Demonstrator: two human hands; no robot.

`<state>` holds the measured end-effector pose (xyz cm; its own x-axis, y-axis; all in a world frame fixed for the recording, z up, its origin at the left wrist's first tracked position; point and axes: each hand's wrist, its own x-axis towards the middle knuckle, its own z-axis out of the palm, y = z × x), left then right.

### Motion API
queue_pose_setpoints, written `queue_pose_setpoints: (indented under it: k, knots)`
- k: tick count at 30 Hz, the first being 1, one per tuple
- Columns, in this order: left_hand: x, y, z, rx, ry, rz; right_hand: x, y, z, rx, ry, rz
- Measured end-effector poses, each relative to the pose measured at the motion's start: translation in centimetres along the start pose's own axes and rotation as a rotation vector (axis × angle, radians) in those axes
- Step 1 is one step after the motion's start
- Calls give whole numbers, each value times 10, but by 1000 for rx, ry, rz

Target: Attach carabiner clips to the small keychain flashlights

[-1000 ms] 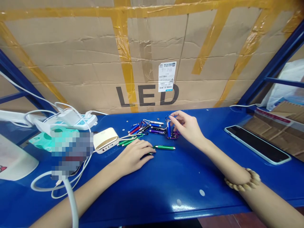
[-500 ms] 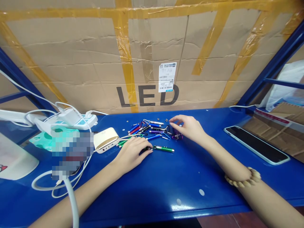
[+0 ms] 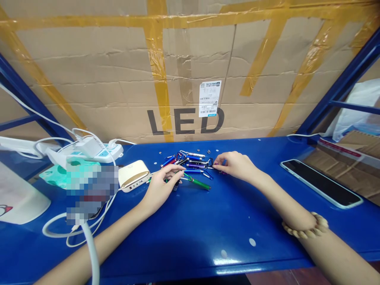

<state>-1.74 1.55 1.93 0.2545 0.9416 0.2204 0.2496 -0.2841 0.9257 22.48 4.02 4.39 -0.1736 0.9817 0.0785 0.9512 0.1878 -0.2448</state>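
Observation:
A heap of small coloured keychain torches (image 3: 190,160) with carabiner clips lies on the blue shelf top (image 3: 208,221). My left hand (image 3: 162,186) rests at the heap's left edge, fingers curled, its thumb and forefinger pinching the clip end of a green torch (image 3: 197,182) that lies slanted in front of the heap. My right hand (image 3: 234,165) sits at the heap's right edge, its fingertips pinched on a small purple piece. A bead bracelet (image 3: 305,227) is on my right wrist.
A taped cardboard box marked LED (image 3: 185,71) stands behind the heap. A white and gold power bank (image 3: 133,180), a power strip with chargers (image 3: 97,149) and white cables (image 3: 86,233) lie at left. A phone (image 3: 320,182) lies face up at right.
My right hand has set the blue torch down and dropped to the heap's right edge. My left hand has slid toward the heap, and the green torch has swung to a slant.

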Motion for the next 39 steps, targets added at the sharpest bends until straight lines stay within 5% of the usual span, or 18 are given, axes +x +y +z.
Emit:
queue_pose_setpoints:
  k: [11,21,31,39]
  knots:
    - [-2,4,-2,-262,-105,-237,-1,-9,0,540,462,-95]
    - [0,8,-3,-298,-132,-233,-3,-16,6,673,399,-161]
    - [-2,11,-1,-653,-160,-305,-4,-17,5,631,412,-157]
    - [2,13,-3,-823,-77,-413,-3,-14,7,658,483,-160]
